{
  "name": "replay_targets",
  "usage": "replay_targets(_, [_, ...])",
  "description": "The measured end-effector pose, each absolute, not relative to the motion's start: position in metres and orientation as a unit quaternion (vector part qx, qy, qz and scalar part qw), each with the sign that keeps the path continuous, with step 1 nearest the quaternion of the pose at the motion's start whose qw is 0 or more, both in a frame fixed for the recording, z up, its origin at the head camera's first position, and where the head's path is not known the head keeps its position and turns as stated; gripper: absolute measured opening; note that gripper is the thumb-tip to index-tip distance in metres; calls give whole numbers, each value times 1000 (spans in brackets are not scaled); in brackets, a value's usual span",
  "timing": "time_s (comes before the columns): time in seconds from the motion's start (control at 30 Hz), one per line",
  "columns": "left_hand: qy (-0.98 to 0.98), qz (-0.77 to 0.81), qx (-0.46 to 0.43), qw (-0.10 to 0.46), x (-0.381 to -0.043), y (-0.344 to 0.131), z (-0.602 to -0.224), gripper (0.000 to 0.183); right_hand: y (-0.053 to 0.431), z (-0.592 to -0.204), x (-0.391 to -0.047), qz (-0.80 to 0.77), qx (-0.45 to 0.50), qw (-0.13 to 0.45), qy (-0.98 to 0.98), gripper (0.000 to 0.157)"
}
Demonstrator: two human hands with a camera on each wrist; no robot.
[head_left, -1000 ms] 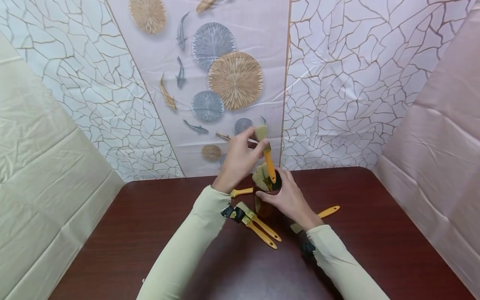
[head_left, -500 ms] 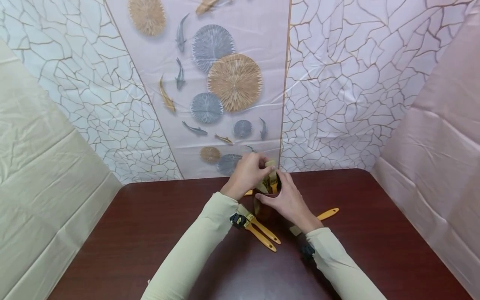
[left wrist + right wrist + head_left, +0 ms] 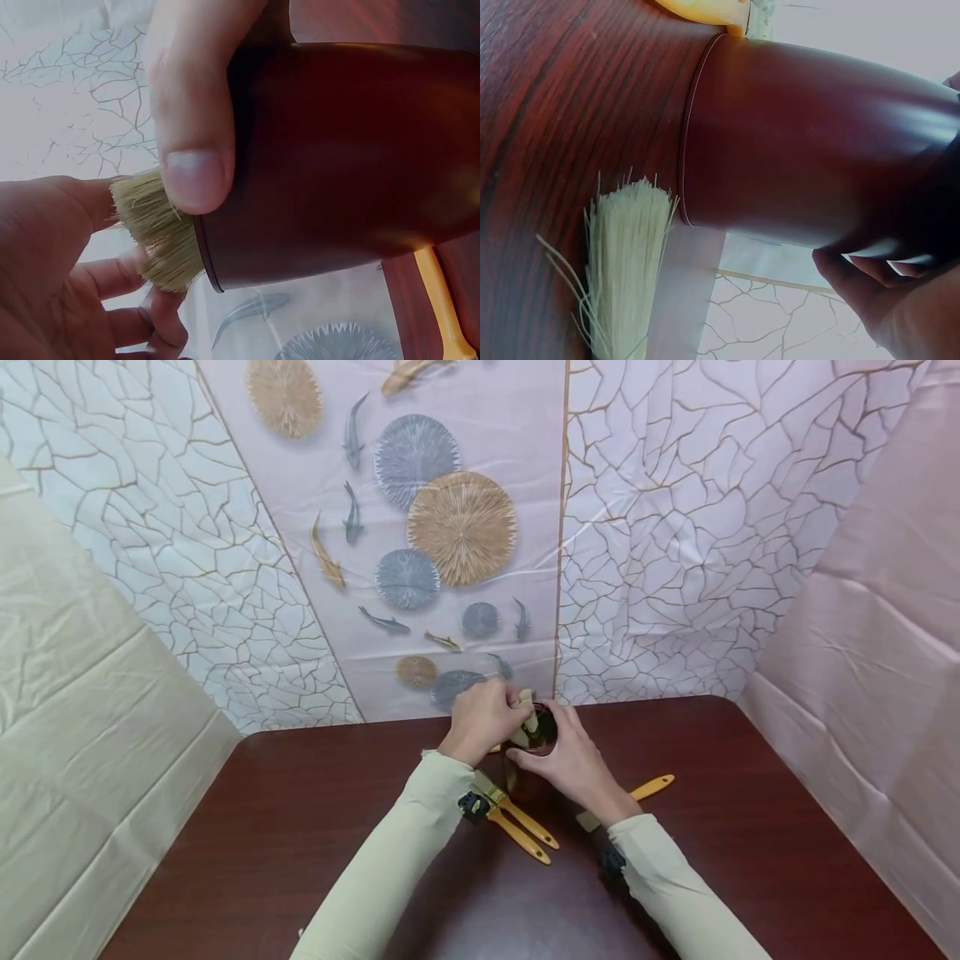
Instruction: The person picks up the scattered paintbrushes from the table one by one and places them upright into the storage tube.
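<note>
Head view: the left hand (image 3: 486, 720) has its thumb and fingers drawn together on a paintbrush with a dense tuft of pale straw-coloured bristles (image 3: 530, 723), just beyond the fingertips; its handle is hidden. The right hand (image 3: 573, 758) is clamped round the upper part of a glossy, dark red-brown, cylindrical cup (image 3: 529, 787), which stands upright within its curve and directly below the left fingertips. Two yellow-handled flat paintbrushes (image 3: 523, 837) lie below the left wrist; a single yellow-handled paintbrush (image 3: 653, 787) extends beyond the right wrist. Left-wrist view: the bristles rise from the cup's mouth between the left thumb and fingers, while the right thumb (image 3: 193, 169) presses near the rim, touching or nearly touching the tuft. The bristles should be springy and splay under pressure, the brush itself light; the ferrule or handle would probably give a firmer hold than the tuft. Right-wrist view: the cup's smooth wall lies alongside the right hand, with the single brush's bristles resting near the base. The cup is judged stiff, fairly light and somewhat slippery, best steadied by a broad grasp below the rim; its material cannot be told.
</note>
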State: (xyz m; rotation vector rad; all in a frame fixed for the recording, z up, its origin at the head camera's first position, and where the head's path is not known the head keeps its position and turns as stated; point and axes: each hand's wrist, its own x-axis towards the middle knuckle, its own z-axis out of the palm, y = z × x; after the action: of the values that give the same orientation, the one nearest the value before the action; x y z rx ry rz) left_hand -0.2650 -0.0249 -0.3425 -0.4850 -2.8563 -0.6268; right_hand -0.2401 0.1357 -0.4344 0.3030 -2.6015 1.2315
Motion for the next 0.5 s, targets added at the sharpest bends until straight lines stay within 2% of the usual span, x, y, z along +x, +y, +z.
replay_targets(0.2, [-936, -301, -165, 71, -263, -41, -343, 35, 130, -436, -240, 422, 108, 117, -893, 107])
replay_targets(0.5, [-876, -428, -213, 68, -252, -82, -345, 43, 133, -433, -239, 422, 101, 118, -893, 107])
